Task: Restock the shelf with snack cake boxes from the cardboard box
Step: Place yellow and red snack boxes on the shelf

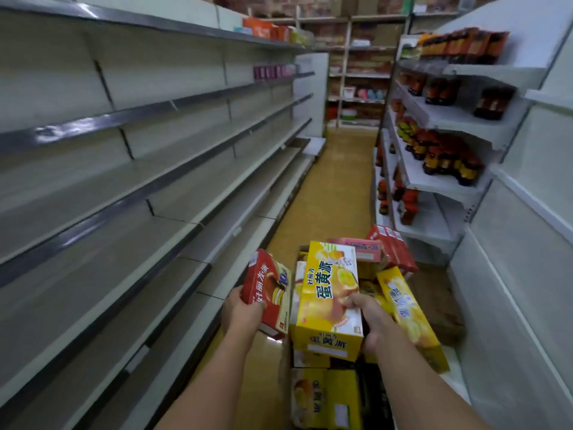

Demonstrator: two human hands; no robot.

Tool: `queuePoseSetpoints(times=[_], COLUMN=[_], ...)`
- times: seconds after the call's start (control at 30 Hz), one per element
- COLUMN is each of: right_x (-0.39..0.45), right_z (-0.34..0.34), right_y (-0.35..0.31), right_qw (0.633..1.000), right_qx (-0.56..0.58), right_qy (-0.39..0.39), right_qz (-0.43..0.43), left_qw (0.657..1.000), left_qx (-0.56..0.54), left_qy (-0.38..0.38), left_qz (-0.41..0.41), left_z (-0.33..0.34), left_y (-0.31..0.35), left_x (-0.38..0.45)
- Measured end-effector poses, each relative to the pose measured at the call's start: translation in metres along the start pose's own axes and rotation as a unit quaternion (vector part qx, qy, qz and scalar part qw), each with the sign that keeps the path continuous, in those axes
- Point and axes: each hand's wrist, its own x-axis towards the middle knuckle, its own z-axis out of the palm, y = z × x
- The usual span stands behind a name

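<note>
Gripping a red snack cake box (pixel 266 293), the left hand (pixel 240 311) lifts it while the right hand (pixel 370 321) clasps a yellow snack cake box (pixel 330 293) above the cardboard box (pixel 283 367). Left shelves (pixel 130 193) look bare nearby; restocking seems barely begun, many boxes remaining.

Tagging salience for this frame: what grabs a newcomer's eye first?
Two bright boxes low in the centre: the left hand holds a red snack cake box, the right hand a yellow snack cake box. Bare grey shelves fill the left; dark bottles line the right.
</note>
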Motion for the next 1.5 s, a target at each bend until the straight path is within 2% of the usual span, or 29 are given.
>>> queuePoseSetpoints(times=[0.07,0.2,0.3,0.43,0.57,0.67,1.07,1.3,1.5], right_x=[-0.006,-0.018,-0.028,-0.049,-0.079,-0.102,-0.111,-0.072,-0.047], right_z=[0.029,0.098,0.151,0.22,0.275,0.315,0.446,0.528,0.569], right_y=[0.005,0.034,0.07,0.131,0.18,0.207,0.242,0.239,0.239], right_qw=[0.999,0.989,0.976,0.96,0.928,0.911,0.887,0.845,0.851], right_qx=[-0.002,-0.044,-0.005,-0.014,-0.031,-0.04,-0.152,-0.194,-0.206], right_qy=[-0.048,-0.144,-0.216,-0.275,-0.362,-0.399,-0.423,-0.489,-0.474], right_qz=[-0.019,-0.01,0.028,0.054,0.084,0.094,0.111,0.093,0.096], left_qw=[0.999,0.989,0.965,0.924,0.896,0.872,0.798,0.755,0.737], left_qx=[-0.039,-0.129,-0.226,-0.324,-0.371,-0.399,-0.455,-0.495,-0.49], left_qy=[0.005,0.07,0.128,0.194,0.237,0.277,0.394,0.431,0.465], left_qz=[-0.004,0.002,-0.027,-0.06,-0.063,-0.06,-0.046,-0.004,-0.022], left_z=[-0.031,-0.11,-0.177,-0.272,-0.341,-0.379,-0.466,-0.498,-0.511], left_y=[-0.001,-0.015,-0.032,-0.058,-0.082,-0.099,-0.122,-0.107,-0.105], left_x=[-0.004,-0.011,-0.023,-0.051,-0.083,-0.101,-0.094,-0.052,-0.021])
